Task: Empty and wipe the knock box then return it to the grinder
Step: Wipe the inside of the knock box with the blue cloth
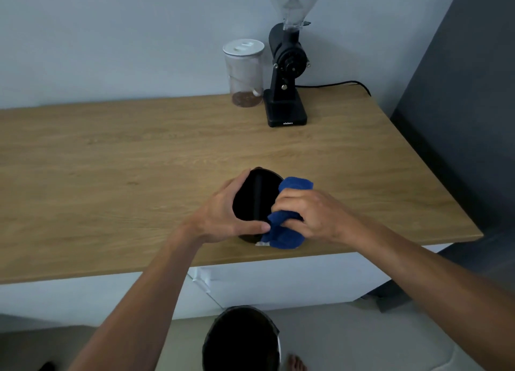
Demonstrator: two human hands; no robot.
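The round black knock box (252, 200) stands near the front edge of the wooden counter, its dark inside and crossbar facing up. My left hand (223, 214) grips its left side, thumb against the near rim. My right hand (309, 214) clutches a bunched blue cloth (284, 231) pressed against the box's right rim and side. The black coffee grinder (285, 72) with a clear hopper stands at the back of the counter by the wall.
A clear jar with a white lid (245, 75) and some grounds stands left of the grinder. The grinder's cable (334, 84) runs right along the wall. A black bin (242, 340) sits on the floor below the counter (111, 175) edge, a bare foot beside it.
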